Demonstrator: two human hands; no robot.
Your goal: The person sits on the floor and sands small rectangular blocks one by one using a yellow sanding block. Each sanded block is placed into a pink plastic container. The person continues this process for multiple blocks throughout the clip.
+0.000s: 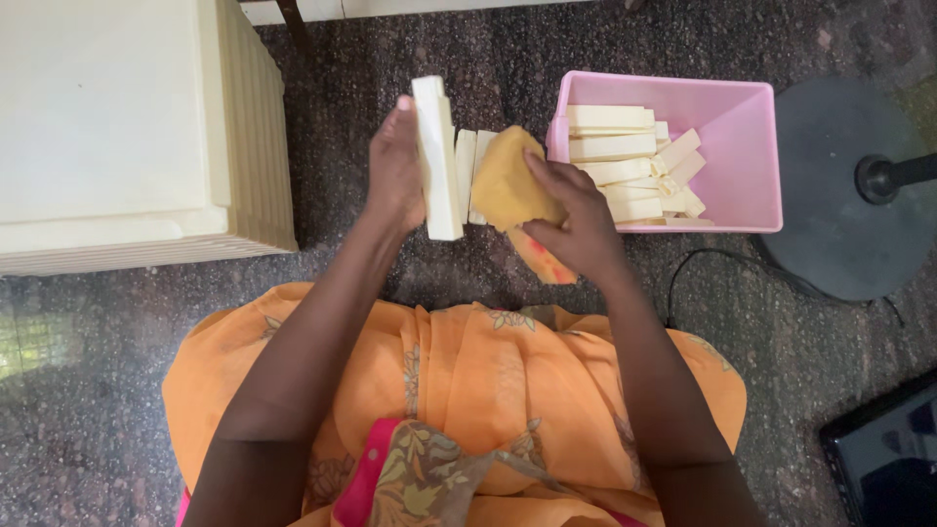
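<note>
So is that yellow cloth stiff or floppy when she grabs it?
Probably floppy: the cloth bunches in the right hand and a loose end hangs below it. Likely light, since the fingers alone hold it. It looks unlikely to slip or roll, unlike the rigid white block in the left hand.

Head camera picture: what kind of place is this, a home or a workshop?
Probably a small home workshop: the person sits on a dark speckled stone floor, wiping a cream rectangular bar with a yellow cloth, beside a pink plastic tub of similar bars.
</note>
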